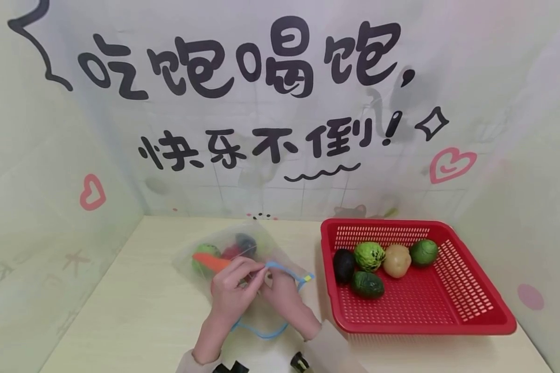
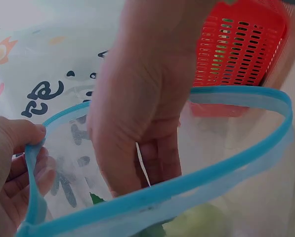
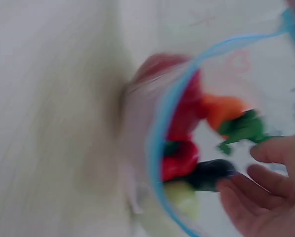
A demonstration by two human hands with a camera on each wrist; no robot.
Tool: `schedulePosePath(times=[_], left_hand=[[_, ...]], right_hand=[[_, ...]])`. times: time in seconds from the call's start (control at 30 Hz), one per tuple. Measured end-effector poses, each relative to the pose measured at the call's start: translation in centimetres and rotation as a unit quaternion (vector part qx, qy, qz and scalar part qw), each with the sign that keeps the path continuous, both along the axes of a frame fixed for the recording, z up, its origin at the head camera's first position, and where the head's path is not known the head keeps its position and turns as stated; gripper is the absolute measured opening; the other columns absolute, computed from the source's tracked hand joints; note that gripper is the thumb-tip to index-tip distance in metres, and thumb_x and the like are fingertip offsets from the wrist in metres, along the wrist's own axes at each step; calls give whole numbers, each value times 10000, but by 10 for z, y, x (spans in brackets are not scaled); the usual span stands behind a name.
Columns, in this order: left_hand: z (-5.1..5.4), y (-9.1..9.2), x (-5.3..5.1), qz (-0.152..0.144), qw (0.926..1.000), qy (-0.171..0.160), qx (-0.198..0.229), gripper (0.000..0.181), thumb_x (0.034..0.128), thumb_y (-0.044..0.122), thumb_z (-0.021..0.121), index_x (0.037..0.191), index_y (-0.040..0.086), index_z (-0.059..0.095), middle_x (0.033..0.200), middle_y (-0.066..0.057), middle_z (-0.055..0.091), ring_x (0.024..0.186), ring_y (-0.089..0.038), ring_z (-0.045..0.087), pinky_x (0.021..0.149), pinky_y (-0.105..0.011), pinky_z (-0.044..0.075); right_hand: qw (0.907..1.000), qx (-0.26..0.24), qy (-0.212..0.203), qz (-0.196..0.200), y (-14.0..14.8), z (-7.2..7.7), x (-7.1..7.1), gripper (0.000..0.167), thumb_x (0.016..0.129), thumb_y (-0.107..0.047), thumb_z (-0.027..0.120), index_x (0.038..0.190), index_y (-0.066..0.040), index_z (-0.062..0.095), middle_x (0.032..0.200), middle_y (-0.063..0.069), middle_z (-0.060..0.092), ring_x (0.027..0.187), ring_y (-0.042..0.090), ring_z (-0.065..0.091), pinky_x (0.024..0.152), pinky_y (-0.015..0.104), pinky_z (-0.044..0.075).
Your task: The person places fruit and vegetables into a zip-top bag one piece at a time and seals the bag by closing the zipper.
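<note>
A clear bag [image 1: 186, 259] with a blue zip rim [image 2: 226, 165] lies on the table with its mouth held apart. My left hand [image 1: 231, 292] [image 2: 11, 170] pinches the rim at one side. Through the mouth reaches my right hand [image 1: 284, 298] [image 2: 137, 98], its fingers loosely spread inside [image 3: 266, 192] and the thumb close to green leaves [image 3: 246, 129] on an orange carrot [image 1: 211, 261] [image 3: 222, 109]. Beside these in the right wrist view are a red pepper [image 3: 179, 160], a dark vegetable [image 3: 209, 174] and a pale green item [image 3: 182, 197]; whether the thumb touches the leaves cannot be told.
To the right stands a red basket [image 1: 401, 327] holding several items: a dark oval one [image 1: 343, 266], a bumpy green one [image 1: 369, 256], a potato-like one [image 1: 396, 260] and green ones [image 1: 423, 252]. Printed sheets [image 1: 270, 191] enclose the table [image 1: 116, 305] at the back and sides.
</note>
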State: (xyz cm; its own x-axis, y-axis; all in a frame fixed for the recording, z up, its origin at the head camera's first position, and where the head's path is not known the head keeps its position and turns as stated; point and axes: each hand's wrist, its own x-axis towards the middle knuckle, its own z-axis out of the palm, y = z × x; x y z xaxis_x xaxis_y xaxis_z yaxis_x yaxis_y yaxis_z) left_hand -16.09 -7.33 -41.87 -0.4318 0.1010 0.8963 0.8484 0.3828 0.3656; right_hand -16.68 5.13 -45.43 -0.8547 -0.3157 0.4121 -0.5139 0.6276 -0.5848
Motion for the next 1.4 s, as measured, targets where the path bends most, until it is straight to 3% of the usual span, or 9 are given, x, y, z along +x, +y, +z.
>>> schedulePosePath(times=[0.03, 0.07, 0.2, 0.33, 0.5, 0.7, 0.9, 1.1, 1.4], left_hand=[[0, 0, 0, 11, 10000, -17, -12, 228, 903, 198, 630, 764, 32, 702, 727, -45, 633, 550, -113, 566, 492, -188, 481], [1, 0, 0, 7, 10000, -25, -10, 227, 903, 195, 629, 763, 30, 700, 727, -48, 633, 552, -116, 567, 493, -189, 483], [2, 1, 0, -46, 10000, -48, 24, 219, 902, 179, 628, 761, 24, 693, 719, -53, 629, 557, -121, 567, 501, -177, 485], [1, 3, 0, -123, 9999, -66, 48, 208, 896, 169, 637, 756, 23, 690, 712, -53, 627, 555, -120, 564, 502, -155, 478], [0, 3, -1, -125, 9999, -95, 62, 205, 889, 163, 645, 751, 19, 689, 709, -57, 627, 562, -125, 567, 501, -151, 478], [-1, 5, -2, -212, 9997, -99, 77, 188, 883, 146, 652, 749, 19, 688, 706, -53, 623, 563, -124, 559, 504, -147, 474], [-1, 6, -1, -148, 9999, -76, 46, 214, 891, 165, 641, 745, 15, 687, 702, -56, 622, 557, -123, 560, 497, -151, 474], [0, 4, -3, -137, 9999, -76, 60, 219, 890, 168, 644, 745, 11, 689, 703, -58, 623, 560, -126, 564, 501, -144, 476], [0, 4, -2, -156, 9998, -106, 39, 198, 884, 156, 651, 751, 15, 689, 704, -57, 626, 560, -124, 565, 496, -148, 477]], right_hand=[[9974, -581, -324, 261, 4, 4, 4, 104, 871, -99, 646, 951, -34, 648, 841, 56, 657, 757, 166, 633, 644, 206, 518], [9952, -717, -473, 479, 8, 8, 8, 160, 863, -96, 655, 1005, -24, 646, 914, 71, 664, 825, 192, 642, 683, 229, 530], [9811, -769, -1323, 1186, 27, 31, 26, 185, 858, -91, 665, 1020, -5, 644, 941, 110, 661, 833, 199, 642, 684, 214, 526], [9773, -675, -1529, 1302, 55, 55, 37, 92, 861, -81, 663, 934, -26, 656, 884, 83, 666, 798, 123, 625, 687, 201, 521], [9894, -284, -1239, 696, 99, 80, 34, 98, 834, -64, 692, 928, -51, 666, 860, 38, 667, 771, 96, 621, 683, 191, 521], [9925, 412, -1067, -430, 153, 98, 9, 138, 806, -66, 726, 927, -45, 663, 851, 34, 661, 764, 145, 626, 678, 272, 548], [9805, 951, -1394, -1006, 201, 99, -23, 228, 811, -71, 715, 984, 53, 633, 910, 173, 654, 825, 282, 626, 732, 415, 540], [9676, 1364, -1822, -1088, 226, 86, -50, 330, 822, -76, 696, 1072, 114, 593, 1013, 252, 622, 929, 360, 594, 789, 461, 513], [9454, 1751, -2519, -1100, 234, 56, -69, 369, 748, -98, 763, 1027, 86, 606, 924, 170, 620, 791, 248, 543, 712, 394, 505]])
